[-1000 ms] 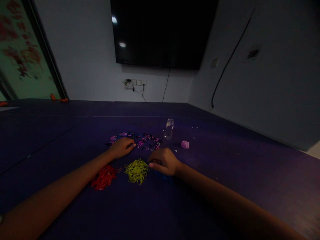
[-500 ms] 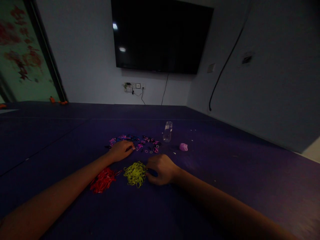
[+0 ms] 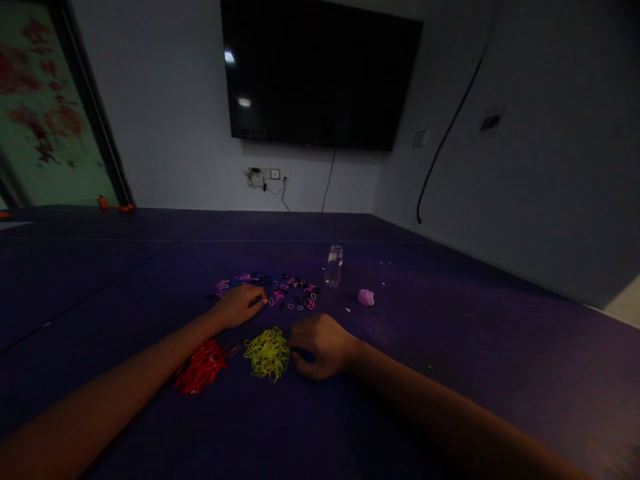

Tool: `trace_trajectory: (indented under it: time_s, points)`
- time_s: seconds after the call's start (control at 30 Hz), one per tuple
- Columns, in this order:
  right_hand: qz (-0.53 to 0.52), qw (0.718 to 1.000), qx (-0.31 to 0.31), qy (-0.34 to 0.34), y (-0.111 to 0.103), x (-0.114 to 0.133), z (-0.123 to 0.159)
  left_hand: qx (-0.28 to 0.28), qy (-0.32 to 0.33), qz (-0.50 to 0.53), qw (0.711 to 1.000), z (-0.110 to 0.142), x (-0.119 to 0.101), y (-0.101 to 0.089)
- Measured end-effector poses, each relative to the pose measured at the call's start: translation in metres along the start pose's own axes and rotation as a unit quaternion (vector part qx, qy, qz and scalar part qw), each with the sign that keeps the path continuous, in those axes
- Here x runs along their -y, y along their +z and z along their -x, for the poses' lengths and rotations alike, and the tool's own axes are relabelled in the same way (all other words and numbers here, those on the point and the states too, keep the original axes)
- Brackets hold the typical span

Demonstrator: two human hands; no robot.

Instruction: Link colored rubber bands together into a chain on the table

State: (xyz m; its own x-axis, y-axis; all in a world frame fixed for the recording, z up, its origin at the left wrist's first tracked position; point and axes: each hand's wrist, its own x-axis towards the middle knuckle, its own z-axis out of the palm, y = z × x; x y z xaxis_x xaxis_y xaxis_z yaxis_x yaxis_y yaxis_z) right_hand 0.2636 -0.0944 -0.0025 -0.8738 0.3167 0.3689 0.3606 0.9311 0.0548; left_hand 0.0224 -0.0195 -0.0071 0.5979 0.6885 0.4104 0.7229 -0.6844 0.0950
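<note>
Loose rubber bands lie in piles on a dark purple surface. My left hand [image 3: 240,305] rests at the near edge of a scattered mix of pink, blue and black rubber bands [image 3: 285,287]; its fingers are bent together, and what they hold, if anything, is too small to name. My right hand [image 3: 323,347] sits at the right edge of a yellow-green rubber band pile [image 3: 267,353], thumb and fingertips brought together beside it. Whatever is between those tips does not show. A red rubber band pile [image 3: 201,368] lies beside my left forearm.
A clear open jar [image 3: 334,268] stands upright beyond my hands. To its right lies a small pink lump [image 3: 365,297]. Small white scraps [image 3: 347,309] dot the purple surface [image 3: 450,287]. A large dark television [image 3: 320,73] hangs on the far wall.
The whole view has shifted slightly, with the piles a little lower and further left. Both hands keep nearly the same pose and place beside the rubber bands.
</note>
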Motion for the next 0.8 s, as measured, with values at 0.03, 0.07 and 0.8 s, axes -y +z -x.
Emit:
trace_trajectory:
  time_s: [0.03,0.07,0.8]
  points:
    - [-0.001,1.0,-0.006,-0.007,0.0,0.0,0.0,-0.001,0.0,0.001,1.0,0.0,0.0,0.0]
    - [-0.004,1.0,-0.013,-0.012,0.001,-0.001,0.001,-0.001,0.0,0.001,1.0,0.0,0.0,0.0]
    - [-0.548,0.756,-0.12,0.336,0.011,-0.031,-0.003,0.024,-0.01,0.006,1.0,-0.001,0.001,0.0]
